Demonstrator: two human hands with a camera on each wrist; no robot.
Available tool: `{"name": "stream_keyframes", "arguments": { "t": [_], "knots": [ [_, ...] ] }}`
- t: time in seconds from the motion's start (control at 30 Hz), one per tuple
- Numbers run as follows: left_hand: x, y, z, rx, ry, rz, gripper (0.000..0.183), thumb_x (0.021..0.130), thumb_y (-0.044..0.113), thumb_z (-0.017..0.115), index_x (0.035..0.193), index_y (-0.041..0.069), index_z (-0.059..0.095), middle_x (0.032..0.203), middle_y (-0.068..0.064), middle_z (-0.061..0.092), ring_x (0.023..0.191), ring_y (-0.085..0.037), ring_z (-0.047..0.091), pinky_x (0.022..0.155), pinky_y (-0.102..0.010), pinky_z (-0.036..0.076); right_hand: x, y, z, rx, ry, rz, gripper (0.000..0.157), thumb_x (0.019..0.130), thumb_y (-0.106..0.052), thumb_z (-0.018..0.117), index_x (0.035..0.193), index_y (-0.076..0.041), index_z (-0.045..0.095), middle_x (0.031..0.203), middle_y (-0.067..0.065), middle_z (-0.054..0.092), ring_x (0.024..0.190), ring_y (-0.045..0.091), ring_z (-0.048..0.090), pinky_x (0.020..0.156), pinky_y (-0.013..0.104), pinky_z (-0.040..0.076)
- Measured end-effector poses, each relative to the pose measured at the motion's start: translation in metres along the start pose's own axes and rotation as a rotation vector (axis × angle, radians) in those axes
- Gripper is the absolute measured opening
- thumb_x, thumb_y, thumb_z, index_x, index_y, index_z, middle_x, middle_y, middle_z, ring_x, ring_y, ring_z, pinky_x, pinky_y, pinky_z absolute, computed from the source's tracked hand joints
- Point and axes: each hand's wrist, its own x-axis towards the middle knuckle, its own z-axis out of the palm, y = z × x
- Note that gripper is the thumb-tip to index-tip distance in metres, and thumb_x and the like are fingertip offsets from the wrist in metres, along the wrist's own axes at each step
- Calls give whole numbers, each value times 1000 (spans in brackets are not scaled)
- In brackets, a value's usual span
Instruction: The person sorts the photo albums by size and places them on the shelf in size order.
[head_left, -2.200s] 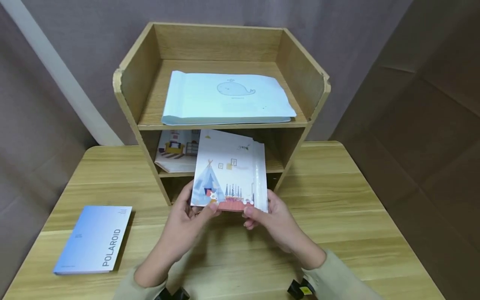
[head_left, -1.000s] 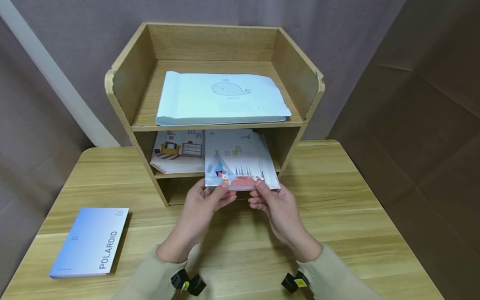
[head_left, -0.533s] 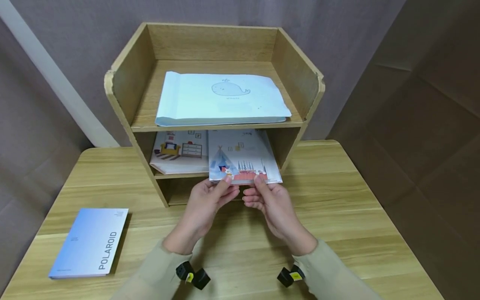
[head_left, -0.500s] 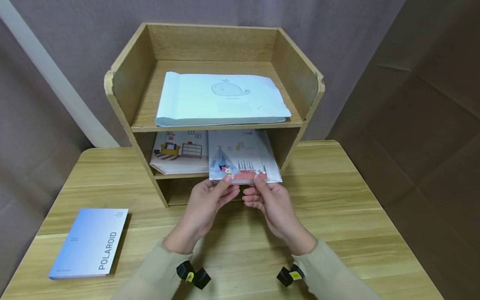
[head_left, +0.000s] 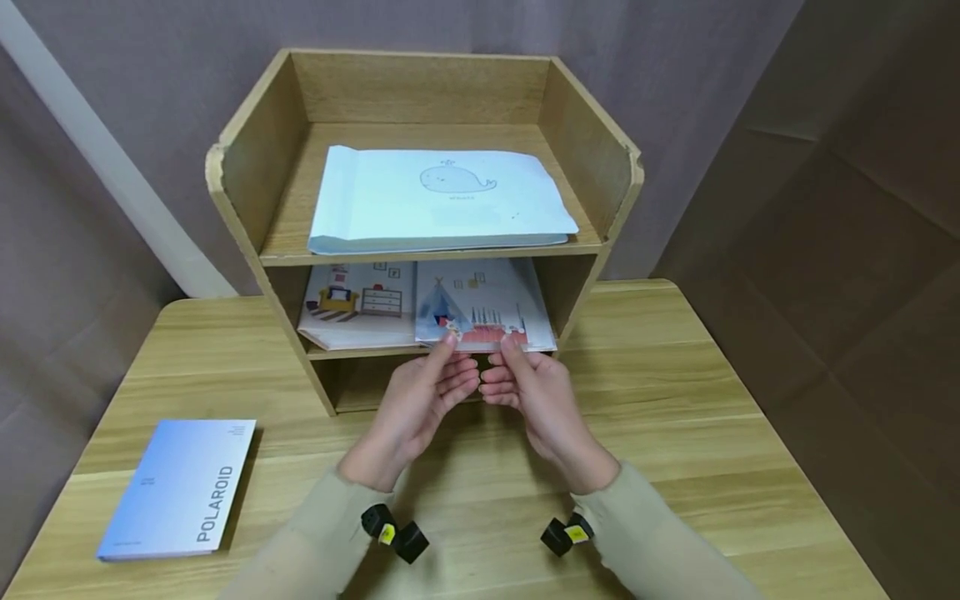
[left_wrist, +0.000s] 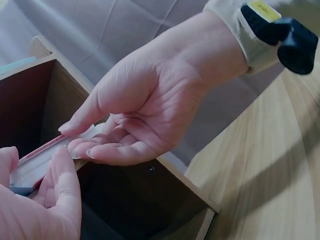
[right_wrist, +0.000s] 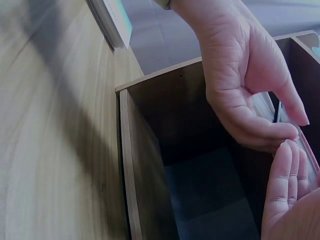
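A white book (head_left: 487, 300) with a blue tent drawn on its cover lies flat on the middle shelf, its front edge near the shelf's lip. My left hand (head_left: 420, 400) pinches that edge on its left half, thumb on the cover and fingers below. My right hand (head_left: 540, 400) does likewise on the right half, the fingertips of both hands almost meeting. In the left wrist view the book's edge (left_wrist: 37, 167) shows between thumbs and fingers. Beside it, on the left, lies another book (head_left: 360, 304) with a yellow armchair picture.
The wooden shelf unit (head_left: 270, 179) stands at the back of the table (head_left: 712, 467). A pale blue whale book (head_left: 442, 200) lies on its top level. On the table's left lies a blue POLAROID book (head_left: 180, 487). Curtains hang behind.
Both hands have moved forward with the tent book, sliding it from in front of the unit into the middle shelf, right of the armchair book. The other books stay put.
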Motion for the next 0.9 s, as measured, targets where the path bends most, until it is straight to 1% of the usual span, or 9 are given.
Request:
{"name": "stream_keyframes", "arguments": {
  "t": [0.17, 0.4, 0.63, 0.77, 0.9],
  "knots": [
    [5, 0, 0, -18, -7, -43, 61, 86, 48, 69, 114, -5, 57, 106, -15, 61, 93, -22, 63, 93, -33, 50, 5, 0, 2, 11, 24, 0, 52, 91, -47, 63, 99, 5, 62, 85, 17, 68, 70, 23, 68, 68, 37, 59],
    [14, 3, -4, 66, -36, -84, 75, 82, 59, 68, 115, -8, 58, 99, -13, 63, 88, -20, 64, 85, -32, 55, 9, 0, 2, 22, 53, 5, 53, 92, -47, 61, 99, 6, 62, 83, 15, 67, 67, 21, 66, 65, 34, 59],
    [14, 5, -7, 136, -48, -76, 78, 80, 62, 68, 114, -8, 58, 96, -12, 64, 85, -20, 65, 83, -33, 55, 10, 1, 1, 8, 52, 13, 54, 92, -49, 60, 98, 5, 63, 80, 15, 67, 66, 21, 66, 65, 35, 59],
    [13, 4, -9, 181, -29, -83, 77, 80, 63, 67, 115, -6, 58, 98, -12, 62, 84, -22, 64, 82, -35, 56, 9, 1, 1, -11, 52, 9, 55, 92, -50, 60, 96, 5, 63, 77, 15, 66, 65, 21, 65, 63, 35, 59],
    [9, 2, -12, 241, -5, -80, 75, 81, 63, 66, 116, -2, 56, 107, -15, 59, 89, -25, 62, 80, -38, 56, 7, 3, 0, -71, 47, -14, 54, 92, -51, 60, 96, 3, 63, 81, 16, 66, 65, 22, 64, 61, 34, 58]
  ]
}}
